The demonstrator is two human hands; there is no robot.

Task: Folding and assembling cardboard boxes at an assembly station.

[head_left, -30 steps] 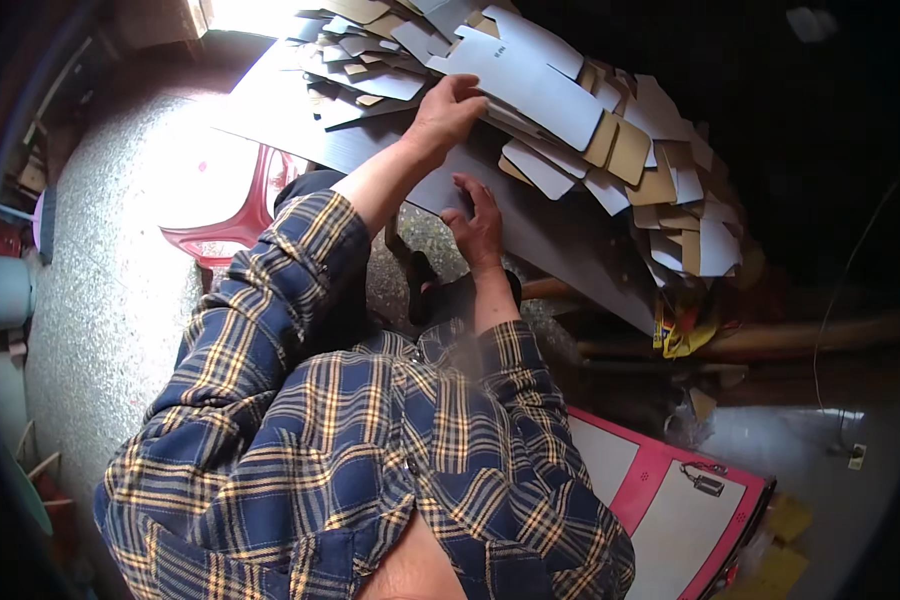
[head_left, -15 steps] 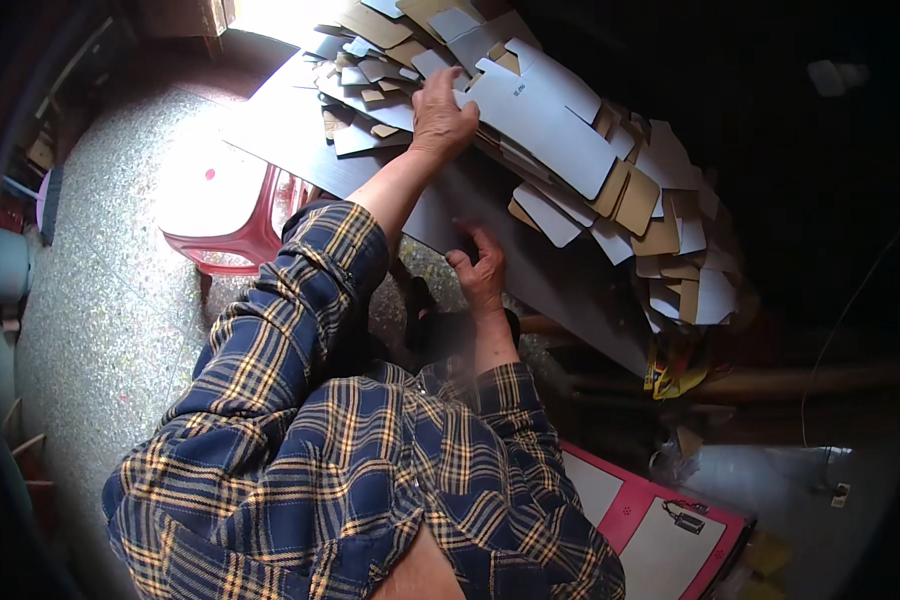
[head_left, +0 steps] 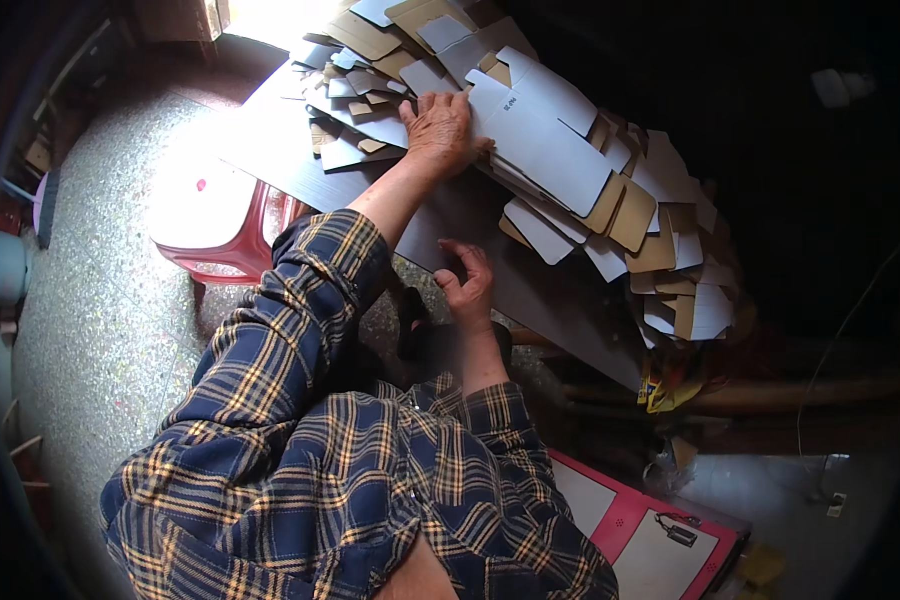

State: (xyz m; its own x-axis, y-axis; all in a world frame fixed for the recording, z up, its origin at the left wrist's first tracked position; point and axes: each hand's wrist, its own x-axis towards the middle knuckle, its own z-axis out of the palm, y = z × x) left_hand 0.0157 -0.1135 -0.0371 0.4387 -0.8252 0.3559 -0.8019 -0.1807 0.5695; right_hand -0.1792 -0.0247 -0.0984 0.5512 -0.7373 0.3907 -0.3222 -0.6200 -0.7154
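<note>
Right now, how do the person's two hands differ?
The left hand is at the end of a white cardboard piece; the right hand holds nothing, near the table's edge. The left hand reaches farther out; the right hand is closer to the body. Both are bare, below plaid sleeves.

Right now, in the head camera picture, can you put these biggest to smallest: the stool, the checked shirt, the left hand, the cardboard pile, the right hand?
1. Checked shirt, easily the biggest
2. Cardboard pile
3. Stool
4. Left hand and right hand: too alike to rank
</note>
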